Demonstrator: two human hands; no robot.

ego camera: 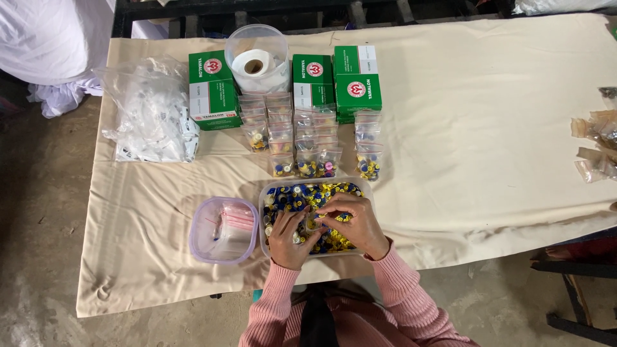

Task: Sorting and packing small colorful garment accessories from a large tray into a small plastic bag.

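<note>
A clear rectangular tub (367, 186) full of small blue, yellow and white caps sits at the near edge of the cloth-covered table. Both my hands are over it. My left hand (290, 239) and my right hand (352, 220) meet at a small clear bag (313, 223) held between their fingers above the caps. Pink sleeves cover my wrists. Left of the tub stands a purple-rimmed container (200, 232) with flat empty zip bags in it.
Rows of filled small bags (308, 138) lie beyond the tub. Behind them stand three green and white boxes (357, 80) and a clear tub with a tape roll (257, 61). A heap of plastic bags (151, 115) lies left. More small packets (598, 144) sit at the right edge.
</note>
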